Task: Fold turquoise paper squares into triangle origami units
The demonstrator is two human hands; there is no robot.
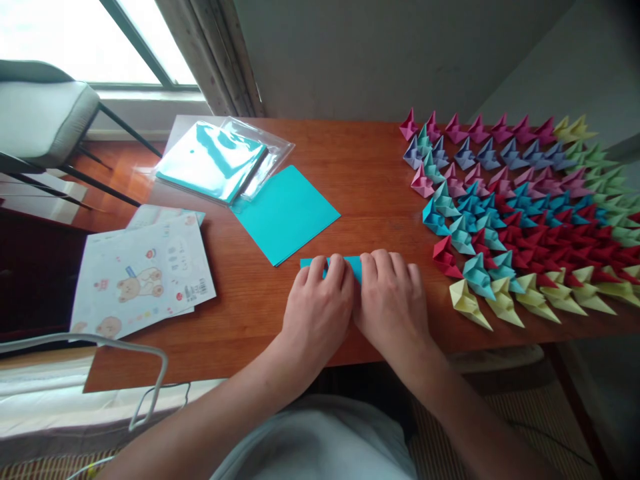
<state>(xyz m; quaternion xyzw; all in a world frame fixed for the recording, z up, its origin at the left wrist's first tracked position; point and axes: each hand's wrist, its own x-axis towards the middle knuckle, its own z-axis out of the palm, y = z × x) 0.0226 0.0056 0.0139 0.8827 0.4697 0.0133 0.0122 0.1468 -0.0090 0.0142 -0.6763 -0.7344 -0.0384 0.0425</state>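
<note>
A folded turquoise sheet of origami paper (356,268) lies near the table's front edge, mostly covered by my fingers. My left hand (320,300) is closed over its left and middle part, fingers bent and pressing down. Beside it, touching at the thumb side, my right hand (391,293) is closed over the right part with its fingers together. Both thumbs are hidden under the hands. Just beyond, a small stack of flat turquoise sheets (287,215) rests on the wood.
A clear plastic packet of turquoise paper (213,160) lies at the back left. White paper packs with a bear print (145,277) are at the left. Rows of folded paper cranes (525,220) in several colours fill the table's right side. A chair (47,120) stands beyond the left edge.
</note>
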